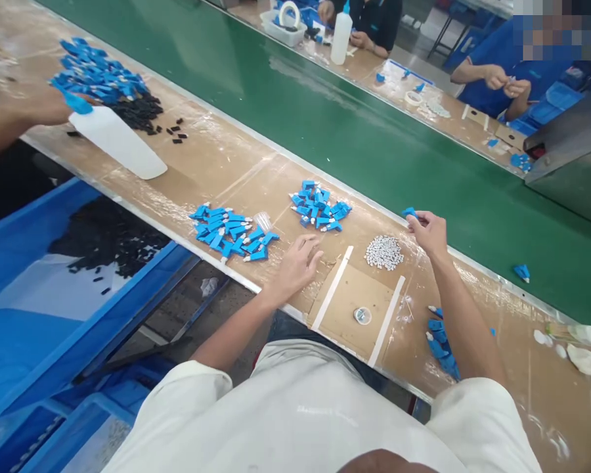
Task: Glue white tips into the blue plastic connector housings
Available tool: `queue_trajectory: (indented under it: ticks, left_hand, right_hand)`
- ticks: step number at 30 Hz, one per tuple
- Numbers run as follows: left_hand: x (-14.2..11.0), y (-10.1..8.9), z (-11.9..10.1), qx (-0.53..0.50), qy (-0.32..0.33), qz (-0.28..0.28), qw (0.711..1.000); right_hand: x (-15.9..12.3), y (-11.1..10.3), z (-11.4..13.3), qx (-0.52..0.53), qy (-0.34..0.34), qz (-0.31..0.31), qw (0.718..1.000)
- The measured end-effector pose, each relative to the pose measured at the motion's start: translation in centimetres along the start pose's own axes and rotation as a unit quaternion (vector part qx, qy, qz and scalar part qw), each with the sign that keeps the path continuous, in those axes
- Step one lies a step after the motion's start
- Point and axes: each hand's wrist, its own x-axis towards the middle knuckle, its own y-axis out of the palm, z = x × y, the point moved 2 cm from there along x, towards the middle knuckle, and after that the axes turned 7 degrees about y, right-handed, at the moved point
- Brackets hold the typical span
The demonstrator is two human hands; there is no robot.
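My right hand [429, 231] pinches a small blue plastic part [410, 212] at the edge of the green conveyor belt [295, 108]. My left hand [298, 266] lies low over the brown tabletop with its fingers stretched out and nothing visible in them. Left of it is a spread of blue parts with pale tips [231, 230], and just beyond it a second cluster of blue parts [319, 207]. Between my hands sits a pile of small grey pieces [384, 253]. Several more blue parts [438, 341] lie beside my right forearm, which partly covers them.
A small round cup [362, 316] sits on cardboard between white strips. On the left stand a white bottle [121, 141], a co-worker's arm [14, 121], a blue heap [98, 69] and black pieces [140, 112]. One blue part [522, 272] is on the belt; two people work across it.
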Motion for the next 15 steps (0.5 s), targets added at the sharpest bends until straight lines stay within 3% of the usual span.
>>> queue_trajectory:
  ticks: [4,7,10,12,15]
  left_hand:
    - [-1.1,-0.2,-3.6,-0.188,-0.011,0.015,0.982]
    - [-0.8,0.0,-6.2,-0.364,-0.068,0.05,0.928]
    - [-0.6,0.3,-8.0,-0.432,-0.091,0.103,0.891]
    - [-0.3,0.1,-7.9,-0.389,-0.082,0.091,0.913]
    - [1.8,-0.7,-4.8,-0.217,-0.077,-0.016,0.973]
  right_hand:
    - [-8.2,-0.4,3.0,0.115,-0.093,0.123,0.981]
    - [-13.7,-0.9,5.6,0.139,-0.146,0.197,0.96]
    - [-16.7,-1.3,7.1,0.146,-0.16,0.214,0.953]
    - [-17.5,-1.3,7.2,0.157,-0.141,0.211,0.954]
    - [-17.8,-1.5,6.5,0.177,-0.109,0.197,0.958]
